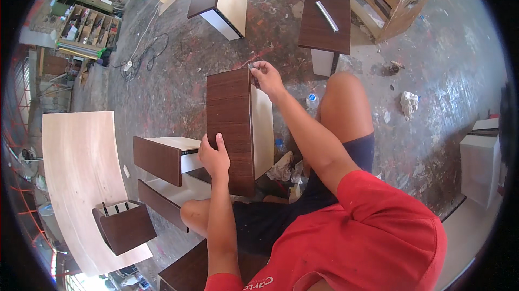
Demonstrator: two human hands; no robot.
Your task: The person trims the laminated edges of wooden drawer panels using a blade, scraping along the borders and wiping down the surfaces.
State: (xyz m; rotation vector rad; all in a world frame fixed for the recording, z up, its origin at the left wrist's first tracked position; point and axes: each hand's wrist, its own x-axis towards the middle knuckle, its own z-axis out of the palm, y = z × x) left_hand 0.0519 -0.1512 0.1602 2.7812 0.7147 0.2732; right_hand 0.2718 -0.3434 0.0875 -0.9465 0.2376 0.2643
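Stained concrete floor [167,96] spreads past both hands, running from left of the left hand [214,156] to a long pale wood panel [81,172], and beyond the right hand [266,79] to two brown-fronted drawers [313,31], well apart from it; another brown-fronted pair [157,158] sits just left of the left hand, its edges leaving little room there; the drawer with the dark wood-grain front [230,112] lies between the hands, touching both; the left hand is spread against its left edge, thumb on the face; the right hand is narrowed to a pinch at its far right corner, though I cannot tell whether a small part is held; white lettering marks the red shirt [378,231], bodyward of both hands; a plastic bottle [312,98], blue-and-white-marked, lies near the right forearm.
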